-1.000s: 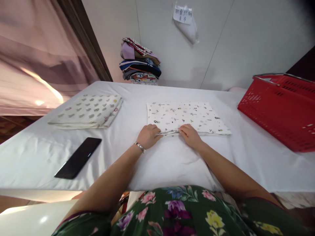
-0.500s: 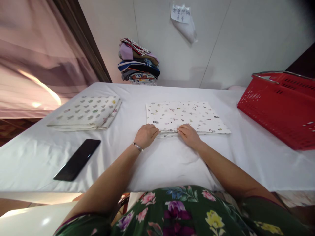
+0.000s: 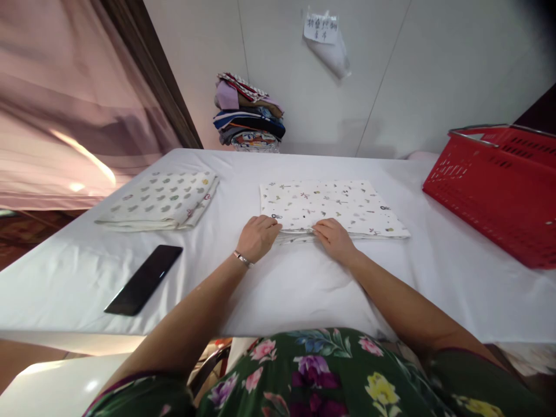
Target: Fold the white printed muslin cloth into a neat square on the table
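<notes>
A folded white cloth (image 3: pixel 330 202) with small printed figures lies flat on the table in front of me. My left hand (image 3: pixel 258 238), with a bracelet at its wrist, pinches the cloth's near edge toward its left corner. A short way to the right, my right hand (image 3: pixel 333 238) pinches the same edge near its middle. Between the two hands the top layer is slightly raised, and lower layers show beneath it. Both sets of fingertips are closed on the fabric.
On the left lie another folded printed cloth (image 3: pixel 163 200) and a black phone (image 3: pixel 144 280). A stack of folded fabrics (image 3: pixel 251 113) stands by the wall behind the white-covered table (image 3: pixel 299 301). At the right sits a red plastic basket (image 3: pixel 499 191).
The near edge of the cloth's top layer is lifted a little more between my hands. The hands keep nearly the same places, and the view has shifted slightly.
</notes>
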Action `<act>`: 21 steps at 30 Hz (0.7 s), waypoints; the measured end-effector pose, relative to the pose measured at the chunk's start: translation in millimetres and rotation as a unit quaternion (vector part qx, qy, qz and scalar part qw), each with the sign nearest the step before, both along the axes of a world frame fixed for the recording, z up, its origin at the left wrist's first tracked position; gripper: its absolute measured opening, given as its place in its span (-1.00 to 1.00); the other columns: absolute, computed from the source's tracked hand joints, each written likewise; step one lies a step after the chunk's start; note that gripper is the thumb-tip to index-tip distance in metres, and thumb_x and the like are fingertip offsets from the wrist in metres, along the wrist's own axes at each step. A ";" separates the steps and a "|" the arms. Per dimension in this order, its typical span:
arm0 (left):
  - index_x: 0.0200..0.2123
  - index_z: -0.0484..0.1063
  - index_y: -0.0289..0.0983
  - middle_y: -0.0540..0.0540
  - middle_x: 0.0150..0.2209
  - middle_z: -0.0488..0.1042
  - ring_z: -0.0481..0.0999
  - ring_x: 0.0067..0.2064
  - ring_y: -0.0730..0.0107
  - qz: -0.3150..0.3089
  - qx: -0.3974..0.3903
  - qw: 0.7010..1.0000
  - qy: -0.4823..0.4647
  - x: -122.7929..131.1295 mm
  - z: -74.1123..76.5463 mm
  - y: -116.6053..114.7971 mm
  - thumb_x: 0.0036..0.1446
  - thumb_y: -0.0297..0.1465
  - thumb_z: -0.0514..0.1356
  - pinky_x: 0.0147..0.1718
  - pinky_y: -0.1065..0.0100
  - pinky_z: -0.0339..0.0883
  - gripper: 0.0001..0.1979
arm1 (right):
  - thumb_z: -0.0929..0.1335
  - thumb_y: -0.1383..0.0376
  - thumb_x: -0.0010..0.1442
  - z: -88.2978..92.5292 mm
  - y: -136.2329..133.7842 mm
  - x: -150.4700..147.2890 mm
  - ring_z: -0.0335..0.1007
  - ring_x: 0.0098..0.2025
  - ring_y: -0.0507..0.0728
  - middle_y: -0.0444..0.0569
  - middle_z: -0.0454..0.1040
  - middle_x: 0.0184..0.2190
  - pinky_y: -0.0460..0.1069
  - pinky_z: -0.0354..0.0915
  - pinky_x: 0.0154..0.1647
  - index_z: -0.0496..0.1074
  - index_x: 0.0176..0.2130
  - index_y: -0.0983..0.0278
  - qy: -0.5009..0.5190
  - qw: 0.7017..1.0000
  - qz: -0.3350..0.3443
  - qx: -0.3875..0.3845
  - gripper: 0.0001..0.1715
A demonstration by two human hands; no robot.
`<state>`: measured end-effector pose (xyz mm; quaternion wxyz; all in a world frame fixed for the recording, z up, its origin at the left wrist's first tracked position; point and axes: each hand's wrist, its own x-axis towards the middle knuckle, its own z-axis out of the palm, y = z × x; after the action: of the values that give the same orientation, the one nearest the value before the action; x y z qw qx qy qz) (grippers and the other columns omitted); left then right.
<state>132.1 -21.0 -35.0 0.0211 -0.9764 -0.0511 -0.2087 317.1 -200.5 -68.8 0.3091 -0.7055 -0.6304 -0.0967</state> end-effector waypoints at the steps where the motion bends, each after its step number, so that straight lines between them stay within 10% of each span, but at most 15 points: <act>1: -0.28 0.44 -0.21 -0.11 -0.26 0.48 0.36 -0.19 0.25 -0.006 0.002 1.000 0.003 -1.3 -1.8 -0.6 0.21 -0.45 -0.04 -0.27 0.23 0.14 -0.75 | 0.18 0.26 0.27 -0.8 0.3 -0.1 0.24 -0.19 0.16 0.05 0.42 -0.23 0.09 0.21 -0.14 0.46 -0.18 0.24 -0.006 1.000 0.000 -0.005 -0.69; 21: -0.19 0.42 -0.25 -0.11 -0.24 0.50 0.40 -0.19 0.26 0.019 0.002 1.000 -0.025 -12.9 -18.3 -3.3 0.22 -0.35 0.00 -0.25 0.23 0.20 -0.77 | 0.21 0.27 0.25 -3.9 -2.0 1.6 0.25 -0.17 0.14 0.01 0.43 -0.22 0.08 0.17 -0.07 0.45 -0.16 0.27 -0.030 0.998 0.001 -0.055 -0.72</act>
<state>119.2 -24.3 -53.3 0.0256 -0.9698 -0.0698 -0.2324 318.6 -202.5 -72.7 0.2510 -0.7176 -0.6444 -0.0827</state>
